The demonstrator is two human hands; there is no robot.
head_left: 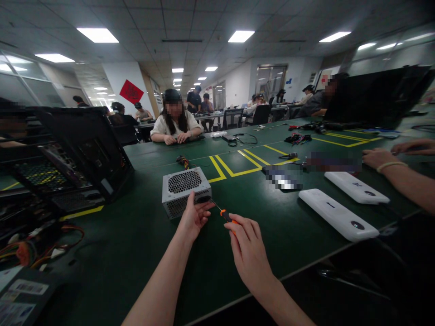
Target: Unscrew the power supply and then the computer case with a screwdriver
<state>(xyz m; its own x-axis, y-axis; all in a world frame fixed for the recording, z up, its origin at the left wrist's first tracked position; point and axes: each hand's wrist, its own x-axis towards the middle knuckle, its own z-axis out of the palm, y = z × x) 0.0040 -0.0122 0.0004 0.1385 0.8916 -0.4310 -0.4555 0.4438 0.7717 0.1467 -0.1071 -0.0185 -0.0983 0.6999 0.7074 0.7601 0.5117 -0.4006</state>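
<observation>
A grey metal power supply unit [186, 192] with a honeycomb vent on top sits on the green table in front of me. My left hand [195, 217] is at its near side, thumb up against the casing and the other fingers stretched below the black socket [204, 199]. An orange and black screwdriver [225, 215] is in my right hand [246, 242], closed around the handle. Its thin shaft slants up to the left, the tip by the unit's right near corner, close to my left fingertips. Whether the tip sits in a screw is too small to tell.
An open black computer case [102, 154] and loose cables [37, 251] are on the left. Two white devices [338, 215] and a blurred phone [282, 177] lie right. A co-worker's hands [380, 158] are at the right edge; another person [175, 120] sits opposite.
</observation>
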